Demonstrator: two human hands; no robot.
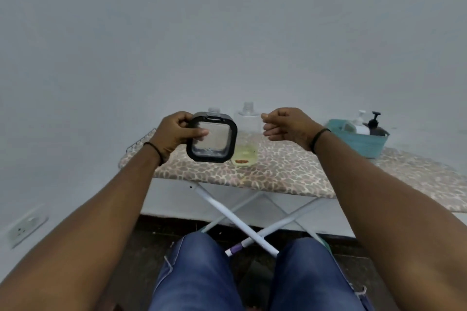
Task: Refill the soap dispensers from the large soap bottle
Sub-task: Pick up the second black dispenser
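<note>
My left hand (174, 134) grips a square clear dispenser bottle with a black frame (212, 137), raised above the ironing board (290, 171); its open threaded neck points up and it carries no pump. Just behind it a clear bottle (246, 144) stands on the board, with a little yellowish soap at the bottom and an uncapped neck. To the right of that bottle's top my right hand (285, 125) hovers with its fingers curled loosely; nothing shows in it.
A teal basket (364, 142) at the board's right holds a white pump bottle (360, 124) and a dark pump bottle (376, 126). A wire rest sticks out at the board's left end. A wall outlet (25, 226) sits low left. My knees are under the board.
</note>
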